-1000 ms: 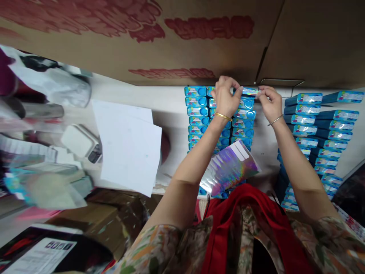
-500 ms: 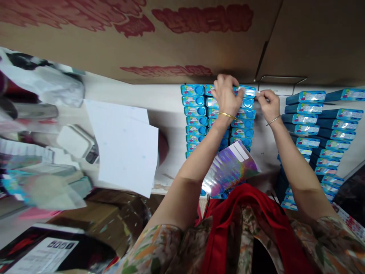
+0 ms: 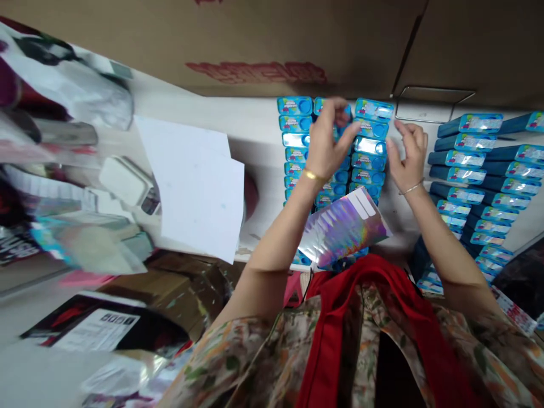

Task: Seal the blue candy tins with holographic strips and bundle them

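Small blue tins (image 3: 369,162) with printed labels and round emblems stand in tight columns on a white table. My left hand (image 3: 327,141) is above the middle column, thumb spread away from its curled fingers, with nothing seen in it. Just right of the third column is my right hand (image 3: 407,150), its fingers apart and holding nothing I can see. The topmost tin (image 3: 374,109) of that column has a shiny, clear strip-like patch on its face. A holographic purple sheet or pouch (image 3: 346,226) lies over the nearer tins, below my hands.
A large cardboard box (image 3: 297,34) walls off the far side. White paper sheets (image 3: 193,187) lie to the left, a white case (image 3: 127,180) beyond them. More columns of tins (image 3: 465,141) stand at right, near a thin wire frame (image 3: 437,89).
My right hand has let go of the clear strip at the top tin and drawn back with fingers opened. My left hand has lifted off the tins. The view has shifted.
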`<state>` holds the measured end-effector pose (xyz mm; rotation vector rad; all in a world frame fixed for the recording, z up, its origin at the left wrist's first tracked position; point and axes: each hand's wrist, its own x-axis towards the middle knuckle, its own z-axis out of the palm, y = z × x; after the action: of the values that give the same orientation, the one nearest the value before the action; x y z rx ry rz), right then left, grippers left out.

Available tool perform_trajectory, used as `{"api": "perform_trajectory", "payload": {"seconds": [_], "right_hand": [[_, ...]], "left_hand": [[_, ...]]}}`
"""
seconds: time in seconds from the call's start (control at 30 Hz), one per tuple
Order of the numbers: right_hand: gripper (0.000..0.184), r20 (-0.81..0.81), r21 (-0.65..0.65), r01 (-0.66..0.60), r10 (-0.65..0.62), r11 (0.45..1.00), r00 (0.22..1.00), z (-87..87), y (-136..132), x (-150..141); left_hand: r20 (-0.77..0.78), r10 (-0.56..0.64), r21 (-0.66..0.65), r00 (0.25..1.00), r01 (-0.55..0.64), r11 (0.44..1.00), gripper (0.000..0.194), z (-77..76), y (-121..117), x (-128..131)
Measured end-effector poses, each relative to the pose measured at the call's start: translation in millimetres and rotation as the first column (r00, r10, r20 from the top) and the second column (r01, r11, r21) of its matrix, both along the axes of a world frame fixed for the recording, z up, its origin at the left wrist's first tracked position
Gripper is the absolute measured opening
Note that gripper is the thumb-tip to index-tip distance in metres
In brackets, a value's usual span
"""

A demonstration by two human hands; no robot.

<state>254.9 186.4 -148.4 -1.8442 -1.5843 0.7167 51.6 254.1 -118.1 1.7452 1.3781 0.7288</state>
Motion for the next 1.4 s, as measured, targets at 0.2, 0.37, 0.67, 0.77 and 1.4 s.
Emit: {"api": "perform_trajectory", "payload": {"seconds": [0.2, 0.37, 0.67, 0.77, 1.4], "right_hand": [[0.038, 0.035, -0.135, -0.459, 0.467, 0.878, 0.883, 42.2, -53.2, -34.2], [0.035, 0.059, -0.226, -0.386, 0.409, 0.894, 0.911, 29.6, -65.8, -37.6], [0.037, 0.027, -0.255, -0.191, 0.204, 0.948, 0.979, 16.2, -59.8, -30.7], [0.038, 0.066, -0.267, -0.163, 0.187, 0.950, 0.980, 16.3, -58.3, -30.4], [0.041, -0.378, -0.049, 0.116, -0.126, 0.992, 0.917, 40.5, -57.9, -19.4]], "left_hand": [[-0.097, -0.352, -0.333, 0.931, 0.303, 0.893, 0.039, 29.8, -100.0, -65.4], [-0.328, -0.320, -0.109, 0.889, 0.301, 0.947, 0.026, 13.1, -109.7, -45.2], [-0.419, -0.237, 0.068, 0.877, 0.290, 0.955, 0.028, 0.2, -120.8, -13.8], [-0.427, -0.279, 0.062, 0.861, 0.335, 0.940, 0.026, 11.5, -140.8, -17.0], [0.341, 0.329, -0.276, 0.881, -0.240, 0.931, 0.030, 15.7, -84.6, 24.8]]}}
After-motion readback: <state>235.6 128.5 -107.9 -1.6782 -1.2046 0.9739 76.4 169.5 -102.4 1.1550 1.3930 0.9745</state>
